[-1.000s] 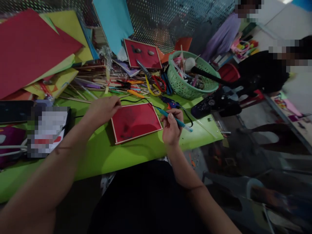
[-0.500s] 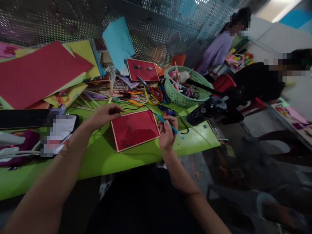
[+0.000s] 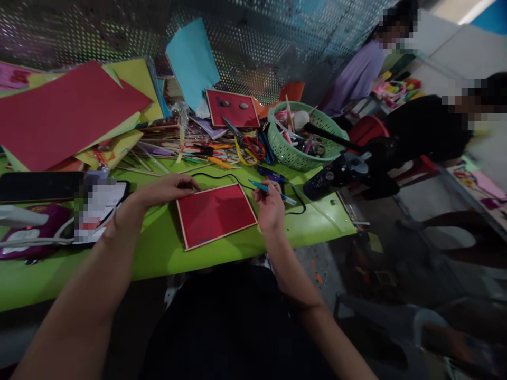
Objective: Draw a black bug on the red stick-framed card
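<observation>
A red rectangular board (image 3: 216,214) with thin pale wooden edging lies on the green tabletop in front of me. My left hand (image 3: 174,188) is at its upper left corner, fingers curled and the thumb against the edge. Just off the board's right edge, my right hand (image 3: 271,208) is closed around a teal pen (image 3: 259,186), its pointed end aimed to the upper left. Behind the board runs a thin black cord (image 3: 214,176), and a blue glue gun (image 3: 271,173) lies beyond my right hand.
Farther back are scissors (image 3: 240,140), a second red board (image 3: 232,108) bearing two stones, a green basket (image 3: 293,153) of supplies and coloured paper (image 3: 75,111). Phones (image 3: 39,186) lie left; a dark tumbler (image 3: 327,179) stands right. Two people are at the right.
The red board has shifted slightly left and turned a little, along with my left hand. My right hand has come away from its right edge, and the pen lies flatter.
</observation>
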Motion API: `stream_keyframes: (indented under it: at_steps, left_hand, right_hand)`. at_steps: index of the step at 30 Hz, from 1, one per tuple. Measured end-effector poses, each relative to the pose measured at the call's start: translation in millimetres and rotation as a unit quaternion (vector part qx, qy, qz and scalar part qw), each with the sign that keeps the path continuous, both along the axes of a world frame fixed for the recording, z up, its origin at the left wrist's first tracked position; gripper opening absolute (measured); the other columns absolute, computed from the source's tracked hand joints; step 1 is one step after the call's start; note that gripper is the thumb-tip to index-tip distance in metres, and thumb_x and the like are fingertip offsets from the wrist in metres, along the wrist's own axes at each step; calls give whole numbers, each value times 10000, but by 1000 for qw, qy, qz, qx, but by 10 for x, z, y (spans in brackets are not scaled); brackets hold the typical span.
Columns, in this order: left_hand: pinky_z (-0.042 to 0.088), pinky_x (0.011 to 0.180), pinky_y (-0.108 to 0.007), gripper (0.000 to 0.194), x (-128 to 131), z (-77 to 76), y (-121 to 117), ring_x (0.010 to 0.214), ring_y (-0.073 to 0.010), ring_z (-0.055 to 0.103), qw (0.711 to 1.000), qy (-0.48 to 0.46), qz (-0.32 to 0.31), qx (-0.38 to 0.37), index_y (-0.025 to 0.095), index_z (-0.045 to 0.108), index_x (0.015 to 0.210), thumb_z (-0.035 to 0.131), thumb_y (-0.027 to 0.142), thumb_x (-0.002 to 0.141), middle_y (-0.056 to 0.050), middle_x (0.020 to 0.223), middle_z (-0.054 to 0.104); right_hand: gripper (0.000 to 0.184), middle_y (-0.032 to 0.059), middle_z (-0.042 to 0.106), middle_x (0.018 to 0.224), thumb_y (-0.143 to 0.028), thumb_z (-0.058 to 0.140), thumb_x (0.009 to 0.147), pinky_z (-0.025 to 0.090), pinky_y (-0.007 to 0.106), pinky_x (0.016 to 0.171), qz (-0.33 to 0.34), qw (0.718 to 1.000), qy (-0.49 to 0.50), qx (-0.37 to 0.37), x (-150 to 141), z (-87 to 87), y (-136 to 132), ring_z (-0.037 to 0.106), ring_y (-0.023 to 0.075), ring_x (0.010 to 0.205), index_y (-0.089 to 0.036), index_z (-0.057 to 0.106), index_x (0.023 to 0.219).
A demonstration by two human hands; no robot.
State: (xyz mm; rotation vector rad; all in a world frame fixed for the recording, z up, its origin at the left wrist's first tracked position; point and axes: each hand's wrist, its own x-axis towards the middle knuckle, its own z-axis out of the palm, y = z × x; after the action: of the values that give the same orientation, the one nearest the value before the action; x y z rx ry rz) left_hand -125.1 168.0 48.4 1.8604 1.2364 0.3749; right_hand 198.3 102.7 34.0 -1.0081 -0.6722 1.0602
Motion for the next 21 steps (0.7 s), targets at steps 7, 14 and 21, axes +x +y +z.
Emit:
stream_keyframes:
  at_steps: [7,14,21]
  left_hand:
    - [638,932,-361,500,-3,88,-30,1057,-289,825,997,10,-52,-49,249,891,1171,746,607,853,-79,1161,906]
    - [645,973,-401,445,317,-23,-109,1001,-279,812,995,26,22,91,225,876,1194,660,504,924,-81,1085,893]
    - [608,1094,-435,363,327,2,-148,1174,-306,796,979,53,103,169,233,877,1187,678,438,964,-113,1234,888]
  right_hand:
    - [315,-29,677,872,-514,837,870,525,277,679,-3,1000,5,23,25,-16,58,666,161,761,-273,642,929]
    - [321,-51,637,725,-516,840,816,483,286,619,47,999,9,2,26,-12,57,610,161,660,-261,667,905]
    - [295,-81,571,696,-465,860,861,388,248,547,59,997,-41,24,24,-10,5,510,123,592,-267,659,946]
